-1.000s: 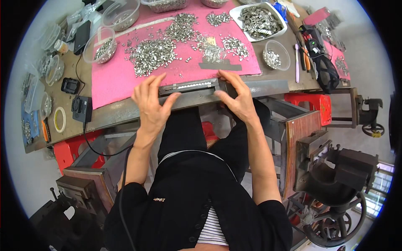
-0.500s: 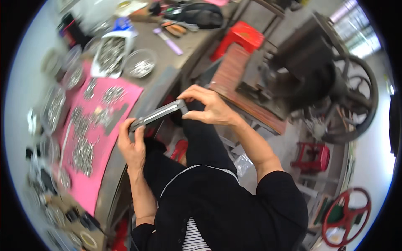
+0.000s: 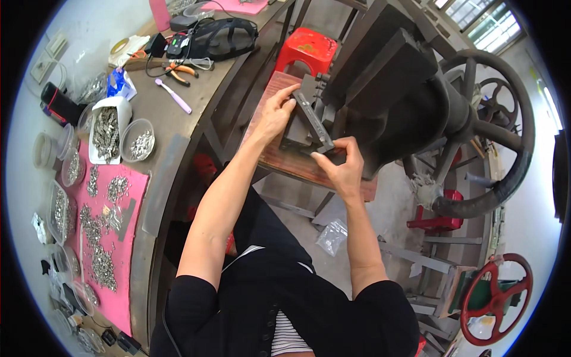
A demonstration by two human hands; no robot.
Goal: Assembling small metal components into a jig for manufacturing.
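A long dark metal bar point(image 3: 314, 122), with a groove or small parts along its top face, is held at both ends. My left hand point(image 3: 275, 118) has its thumb and fingers closed on the far end. At the near end, my right hand point(image 3: 345, 165) pinches it between thumb and fingers. The bar is at the base of a dark cast-metal press point(image 3: 404, 89), by a flat metal plate point(image 3: 294, 134) on the reddish wooden board point(image 3: 279, 159). Whether the bar rests on the plate or is held just above it, I cannot tell.
A big black handwheel point(image 3: 516, 131) stands to the right of the press. Beyond the board is a red stool point(image 3: 307, 49). On the left bench, a pink mat point(image 3: 122, 303) carries small silvery metal pieces, near a white tub point(image 3: 125, 110), a clear bowl point(image 3: 138, 140) and pliers point(image 3: 178, 72).
Both hands have carried the metal bar rightward, from over my lap beside the bench to the base of the press. My view has turned to the right too.
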